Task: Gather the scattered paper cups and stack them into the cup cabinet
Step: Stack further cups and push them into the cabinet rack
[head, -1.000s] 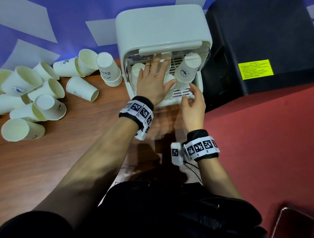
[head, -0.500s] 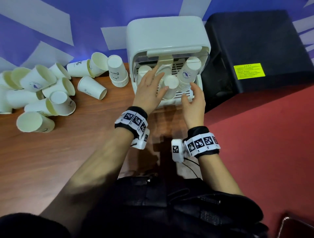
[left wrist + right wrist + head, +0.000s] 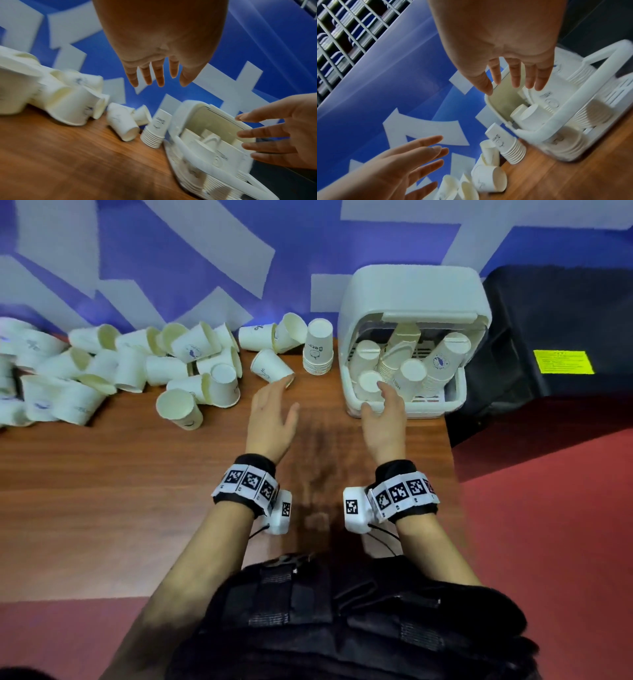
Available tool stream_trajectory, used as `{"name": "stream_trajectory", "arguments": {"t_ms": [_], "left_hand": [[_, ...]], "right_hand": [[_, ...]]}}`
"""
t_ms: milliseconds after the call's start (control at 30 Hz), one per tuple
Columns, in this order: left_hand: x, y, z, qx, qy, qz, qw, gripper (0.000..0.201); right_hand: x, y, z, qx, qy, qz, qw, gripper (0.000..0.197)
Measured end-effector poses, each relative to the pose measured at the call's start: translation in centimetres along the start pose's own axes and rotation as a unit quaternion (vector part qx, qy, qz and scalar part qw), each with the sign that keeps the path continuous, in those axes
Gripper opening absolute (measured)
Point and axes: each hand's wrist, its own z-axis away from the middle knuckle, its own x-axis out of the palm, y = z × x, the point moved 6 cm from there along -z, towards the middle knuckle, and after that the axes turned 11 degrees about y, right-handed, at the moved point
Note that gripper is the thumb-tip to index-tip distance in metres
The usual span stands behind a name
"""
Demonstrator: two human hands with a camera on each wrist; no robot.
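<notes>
Head view: both grips empty, left hand (image 3: 272, 419) and right hand (image 3: 385, 419) spread before the white plastic cup cabinet (image 3: 411, 299), whose leaning white paper cup stacks (image 3: 442, 364) may topple; scattered cups (image 3: 137, 368) lie left of it on the counter (image 3: 102, 491).

White paper cups (image 3: 130, 371) lie tipped and scattered toward ten o'clock; one upside-down stack (image 3: 318, 347) stands just beside the open white cup cabinet (image 3: 411, 299), which holds several upside-down stacks.

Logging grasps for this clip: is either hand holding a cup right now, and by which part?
Nothing is held: left hand and right hand are both open and empty.
</notes>
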Motion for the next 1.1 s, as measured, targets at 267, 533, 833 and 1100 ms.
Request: {"name": "stream_trajectory", "arguments": {"t_ms": [267, 533, 833, 1100], "left_hand": [[-8.9, -7.5, 0.6, -0.053, 0.026, -0.032, 0.998, 0.043], [-14.5, -14.7, -0.8, -0.077, -0.009, -0.041, 0.996, 0.043], [-13.8, -19.0, -4.0, -0.097, -0.109, -0.064, 0.987, 0.061], [-11.0, -22.0, -5.4, -0.140, -0.184, -0.074, 0.970, 0.077]], "right_hand": [[8.5, -5.9, 5.5, -0.023, -0.060, 0.003, 0.998, 0.048], [16.5, -9.3, 10.5, -0.004, -0.087, 0.014, 0.996, 0.049], [20.7, -9.6, 11.3, 0.023, -0.061, 0.047, 0.997, 0.049], [24.4, -10.9, 7.9, 0.003, -0.065, 0.063, 0.996, 0.046]]}}
